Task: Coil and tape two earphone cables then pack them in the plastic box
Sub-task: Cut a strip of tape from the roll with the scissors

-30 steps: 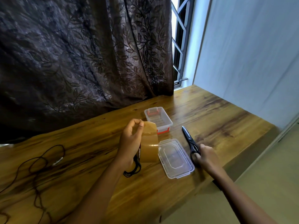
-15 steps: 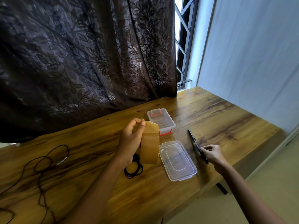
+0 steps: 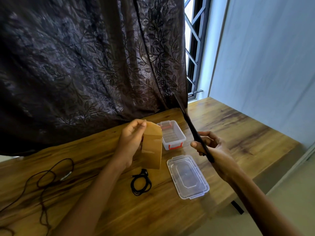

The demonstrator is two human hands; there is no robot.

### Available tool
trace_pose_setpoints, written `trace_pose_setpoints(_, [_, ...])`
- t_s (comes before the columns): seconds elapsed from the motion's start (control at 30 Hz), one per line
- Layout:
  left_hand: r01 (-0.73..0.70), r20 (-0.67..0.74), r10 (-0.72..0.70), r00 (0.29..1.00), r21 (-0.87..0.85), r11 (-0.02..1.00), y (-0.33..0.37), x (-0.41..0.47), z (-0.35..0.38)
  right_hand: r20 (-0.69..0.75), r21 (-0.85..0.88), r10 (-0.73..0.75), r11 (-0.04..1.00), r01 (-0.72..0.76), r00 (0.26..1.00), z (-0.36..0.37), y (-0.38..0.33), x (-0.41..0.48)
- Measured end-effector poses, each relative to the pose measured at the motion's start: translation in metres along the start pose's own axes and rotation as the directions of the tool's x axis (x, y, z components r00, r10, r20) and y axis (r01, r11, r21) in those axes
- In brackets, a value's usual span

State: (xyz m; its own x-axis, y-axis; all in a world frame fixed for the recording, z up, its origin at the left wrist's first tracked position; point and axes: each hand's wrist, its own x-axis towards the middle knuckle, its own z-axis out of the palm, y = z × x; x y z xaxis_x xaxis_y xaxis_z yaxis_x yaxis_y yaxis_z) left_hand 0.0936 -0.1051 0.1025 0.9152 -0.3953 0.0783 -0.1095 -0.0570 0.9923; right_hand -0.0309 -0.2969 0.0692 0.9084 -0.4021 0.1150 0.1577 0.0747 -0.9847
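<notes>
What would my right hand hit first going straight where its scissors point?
Probably the dark curtain; the right hand aims the scissors up at it, nothing between, though depth is unclear.

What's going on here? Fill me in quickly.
A person holds a roll of brown tape in the left hand and scissors, raised off the table, in the right hand. One coiled earphone cable lies below the tape; a loose cable lies at the left. The plastic box stands open, its lid beside it.
</notes>
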Motion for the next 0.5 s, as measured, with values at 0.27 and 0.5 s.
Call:
trace_pose_setpoints(0.27, [-0.021, 0.032, 0.022, 0.999, -0.048, 0.999, 0.027, 0.011, -0.020, 0.340, -0.346, -0.156, 0.896, 0.278, 0.927, -0.009, -0.024, 0.001])
trace_pose_setpoints(0.5, [-0.022, 0.052, 0.024, 0.998, -0.036, 0.999, 0.038, 0.015, -0.035, 0.440, -0.460, -0.093, 0.831, 0.313, 0.893, -0.018, -0.034, 0.010])
